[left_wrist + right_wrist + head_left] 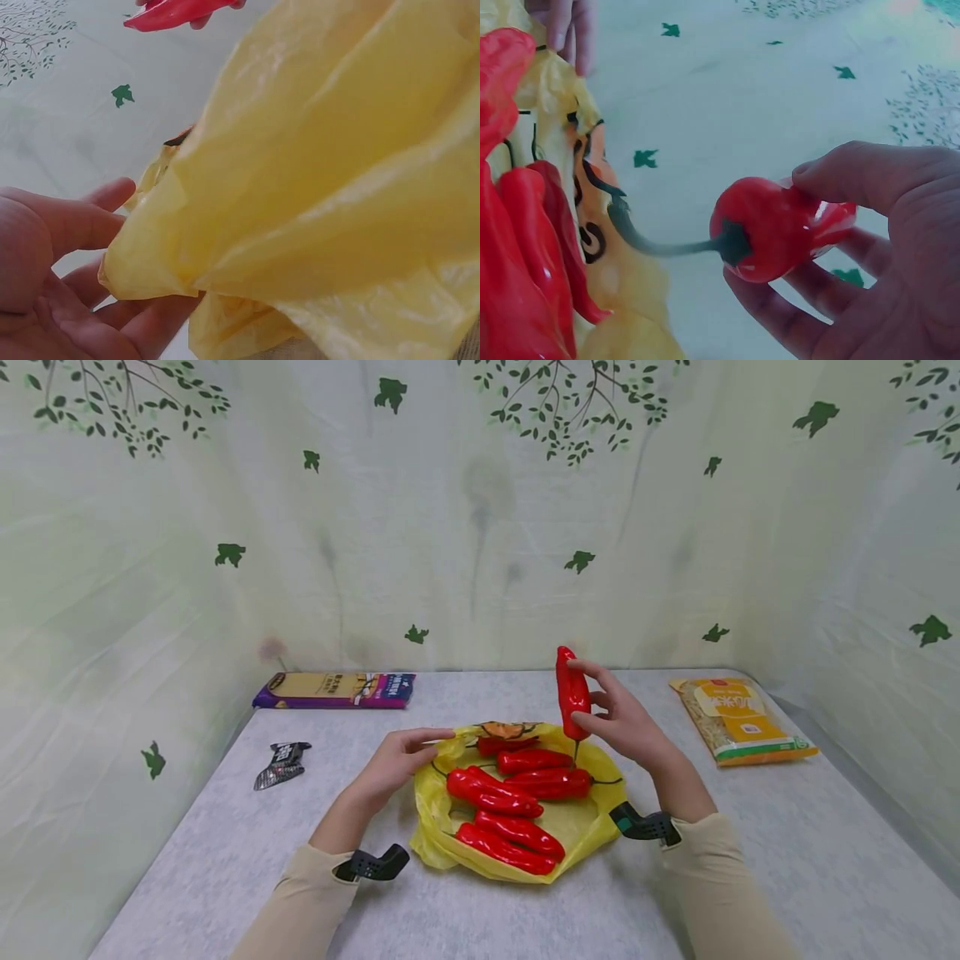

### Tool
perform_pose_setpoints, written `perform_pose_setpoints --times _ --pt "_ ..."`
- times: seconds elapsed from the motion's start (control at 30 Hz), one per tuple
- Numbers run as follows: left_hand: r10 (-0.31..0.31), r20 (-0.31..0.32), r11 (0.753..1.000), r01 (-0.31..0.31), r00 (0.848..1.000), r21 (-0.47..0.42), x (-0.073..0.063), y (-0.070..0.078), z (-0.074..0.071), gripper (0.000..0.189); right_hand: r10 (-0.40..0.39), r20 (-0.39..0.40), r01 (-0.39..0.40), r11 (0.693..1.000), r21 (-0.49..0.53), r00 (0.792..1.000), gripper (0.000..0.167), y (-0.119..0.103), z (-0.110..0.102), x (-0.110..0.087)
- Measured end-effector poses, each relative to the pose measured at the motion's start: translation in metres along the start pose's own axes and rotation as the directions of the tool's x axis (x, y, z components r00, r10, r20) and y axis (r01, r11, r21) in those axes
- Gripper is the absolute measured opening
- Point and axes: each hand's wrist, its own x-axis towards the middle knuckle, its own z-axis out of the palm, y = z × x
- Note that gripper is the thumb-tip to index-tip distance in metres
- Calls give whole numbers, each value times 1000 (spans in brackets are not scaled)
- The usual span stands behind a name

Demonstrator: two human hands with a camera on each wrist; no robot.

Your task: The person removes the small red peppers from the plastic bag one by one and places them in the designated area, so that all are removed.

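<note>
right hand [618,714] pinching red pepper [573,693], thumb and fingers parted by its width, over far right of yellow bag [429,831], long axis near vertical, stem down, tip up leaning left, left hand [392,766] loosely gripping bag rim, fingers bent

Peppers [495,792] lie in a bag [429,806] between a sachet [282,767] (left) and packet [742,720].
</note>
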Motion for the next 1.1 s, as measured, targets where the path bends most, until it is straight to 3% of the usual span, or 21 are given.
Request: perform_pose_setpoints --times 0.13,0.27,0.53,0.87,1.1 --pt "-9 6 1000 8 1000 13 -1 3 1 35 18 -53 -20 999 -29 998 77 2 -11 -2" --pt "-6 1 1000 6 1000 24 -1 4 3 35 84 -122 -93 993 -69 989 77 9 -23 -4" --pt "-9 1 999 9 1000 34 -2 4 5 36 240 -219 -261 963 -74 946 73 33 -40 -10" --pt "-6 11 1000 5 1000 26 -3 5 4 36 337 -219 -360 930 -76 916 78 63 -49 -14" --pt "8 26 1000 -9 1000 26 -3 5 4 36 438 -163 -460 877 -138 884 74 80 -52 -18"
